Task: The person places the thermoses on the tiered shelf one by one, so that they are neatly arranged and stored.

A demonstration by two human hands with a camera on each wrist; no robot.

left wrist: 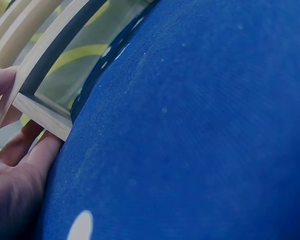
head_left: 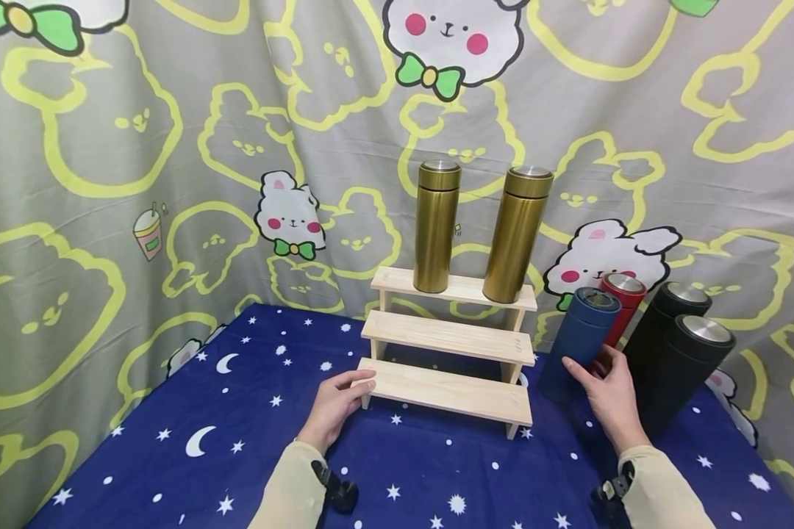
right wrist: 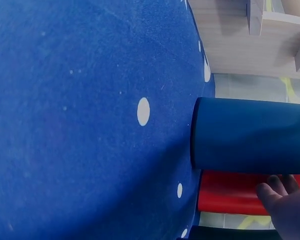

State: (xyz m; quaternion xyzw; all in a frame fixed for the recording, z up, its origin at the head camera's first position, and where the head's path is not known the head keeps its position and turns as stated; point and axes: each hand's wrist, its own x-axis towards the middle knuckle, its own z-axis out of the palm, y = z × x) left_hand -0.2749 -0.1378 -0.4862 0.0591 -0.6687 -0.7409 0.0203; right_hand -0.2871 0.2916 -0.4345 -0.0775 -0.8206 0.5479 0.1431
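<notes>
A: What is the left hand [head_left: 334, 404] doing?

B: It is grasping the pale wooden three-step shelf [head_left: 446, 338] at the left end of its lowest step. The thumb is lying over the board while the other fingers are curling beneath it, beside the leg.

A: And the right hand [head_left: 612, 393]?

B: Its thumb is pressing across the near side of the tall matte-blue cylindrical bottle [head_left: 578, 338], and its fingers are curling round the far side, so it is gripping it.

A: Where is that bottle standing?

B: Upright, just right of the shelf, its base down at the navy cloth with white stars and moons [head_left: 463, 481]. I can't tell whether the cloth is bearing its full weight.

A: What else is standing near it?

B: A glossy red cylindrical bottle with a silver-topped lid [head_left: 625, 308] is rising just behind it, and two black cylindrical bottles, one farther [head_left: 655, 323] and one nearer [head_left: 688, 375], are standing to the right.

A: And on the shelf?

B: Two gold metal bottles, one left [head_left: 437, 235] and one right [head_left: 514, 239], are occupying the top step, standing apart.
</notes>
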